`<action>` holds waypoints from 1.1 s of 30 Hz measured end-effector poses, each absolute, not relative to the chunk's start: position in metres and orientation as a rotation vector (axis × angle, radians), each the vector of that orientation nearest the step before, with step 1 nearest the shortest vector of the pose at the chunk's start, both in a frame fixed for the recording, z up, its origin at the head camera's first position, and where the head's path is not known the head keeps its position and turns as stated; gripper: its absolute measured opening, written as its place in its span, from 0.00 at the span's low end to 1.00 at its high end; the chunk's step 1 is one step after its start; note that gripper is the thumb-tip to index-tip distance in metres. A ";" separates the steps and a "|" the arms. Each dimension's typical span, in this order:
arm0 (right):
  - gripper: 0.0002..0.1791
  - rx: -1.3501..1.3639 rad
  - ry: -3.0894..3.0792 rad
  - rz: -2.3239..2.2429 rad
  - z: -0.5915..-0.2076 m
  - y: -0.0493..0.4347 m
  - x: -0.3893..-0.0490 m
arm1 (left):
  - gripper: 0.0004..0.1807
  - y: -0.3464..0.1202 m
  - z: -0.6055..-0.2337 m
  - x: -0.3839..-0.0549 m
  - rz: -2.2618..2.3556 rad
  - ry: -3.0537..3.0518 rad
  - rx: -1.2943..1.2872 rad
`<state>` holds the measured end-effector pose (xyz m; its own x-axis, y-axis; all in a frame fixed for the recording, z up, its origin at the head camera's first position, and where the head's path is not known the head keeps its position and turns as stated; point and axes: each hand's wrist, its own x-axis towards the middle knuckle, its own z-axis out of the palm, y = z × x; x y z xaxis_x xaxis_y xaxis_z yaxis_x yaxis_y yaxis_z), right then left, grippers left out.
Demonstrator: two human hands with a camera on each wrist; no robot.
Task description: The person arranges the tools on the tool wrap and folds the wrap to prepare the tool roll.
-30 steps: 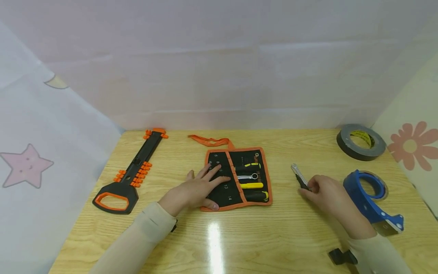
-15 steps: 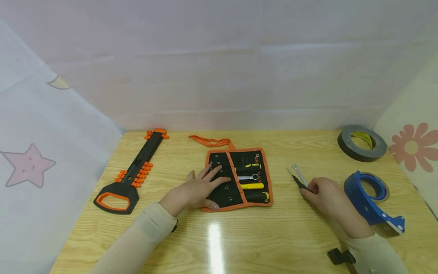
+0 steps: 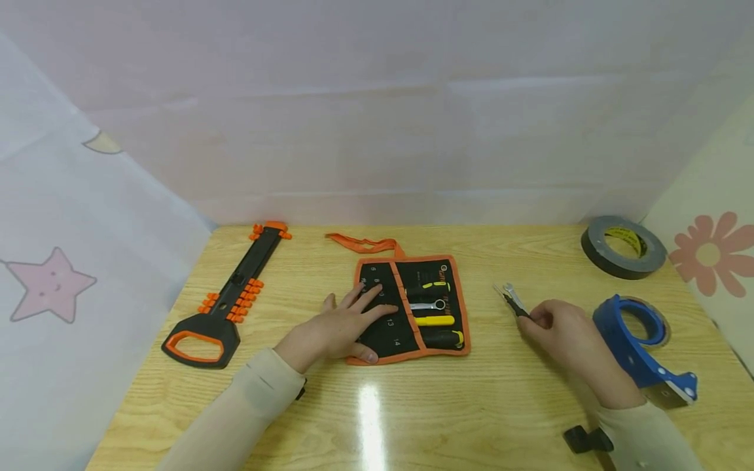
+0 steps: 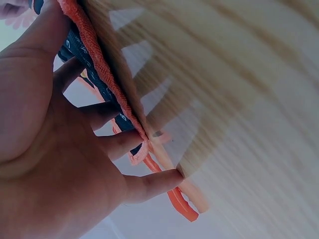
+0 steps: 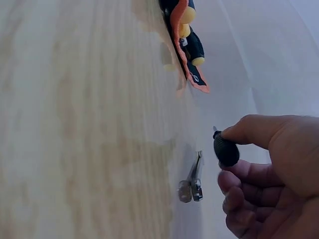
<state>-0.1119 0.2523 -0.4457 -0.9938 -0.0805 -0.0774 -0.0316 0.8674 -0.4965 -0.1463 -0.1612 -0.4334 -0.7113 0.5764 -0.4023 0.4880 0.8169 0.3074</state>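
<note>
My left hand (image 3: 336, 330) lies with fingers spread on the numbered black pockets of a tool pouch (image 3: 383, 337) edged in orange. In the left wrist view its fingers (image 4: 117, 144) reach along the pouch's edge. My right hand (image 3: 565, 333) pinches the black handle of a small screwdriver (image 5: 227, 149) between thumb and fingers, its thin shaft pointing away. Close beyond it, a small silver wrench (image 5: 192, 184) rests on the table, partly hidden by the screwdriver in the head view. The pouch holds a ring-ended wrench (image 3: 425, 305), a yellow handle (image 3: 434, 320) and black-and-yellow handles (image 3: 440, 338).
At the left lies a black tool with an orange-lined grip (image 3: 220, 314) and orange clips. A grey tape roll (image 3: 603, 255) stands at the back right. The blue tape dispenser (image 3: 624, 353) is just right of my right hand. An orange strap (image 3: 359, 244) trails behind the pouch.
The screwdriver overlapped the wrench a second ago; its tip has since swung left of the wrench's end. My right hand has shifted slightly. My left hand keeps its place on the pouch.
</note>
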 end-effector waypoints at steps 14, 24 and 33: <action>0.14 -0.144 2.965 -0.915 -0.439 0.245 -0.123 | 0.51 -0.163 -0.435 -0.147 0.255 2.507 0.777; 0.14 -0.226 2.989 -0.991 -0.434 0.228 -0.141 | 0.52 -0.163 -0.437 -0.147 0.249 2.514 0.784; 0.13 -0.253 2.950 -1.045 -0.432 0.201 -0.164 | 0.52 -0.162 -0.436 -0.147 0.241 2.512 0.780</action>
<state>-0.1644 0.2006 -0.4315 -0.9871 -0.1518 0.0518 -0.1505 0.7654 -0.6258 -0.1469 -0.1621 -0.4356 -0.7140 0.5708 -0.4055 0.4833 0.8208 0.3044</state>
